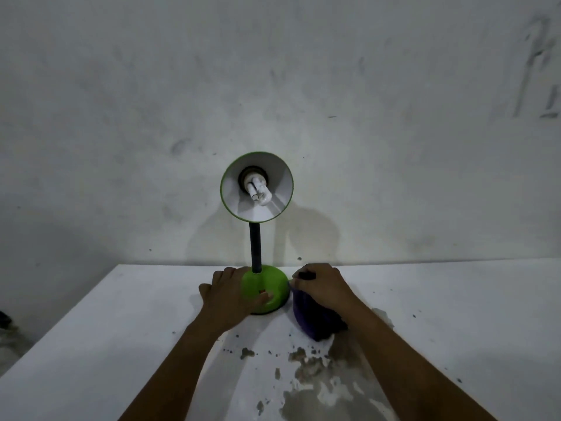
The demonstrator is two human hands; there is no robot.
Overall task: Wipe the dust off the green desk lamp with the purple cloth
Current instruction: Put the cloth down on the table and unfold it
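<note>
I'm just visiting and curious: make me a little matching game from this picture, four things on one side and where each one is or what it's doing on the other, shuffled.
Things:
1. left hand
2. right hand
3. bulb
4. lamp neck

Places or states:
A. black, rising from the green base
B. inside the shade
C. resting on the base's left side
D. gripping the purple cloth beside the base

Pairs: 1-C, 2-D, 3-B, 4-A
</note>
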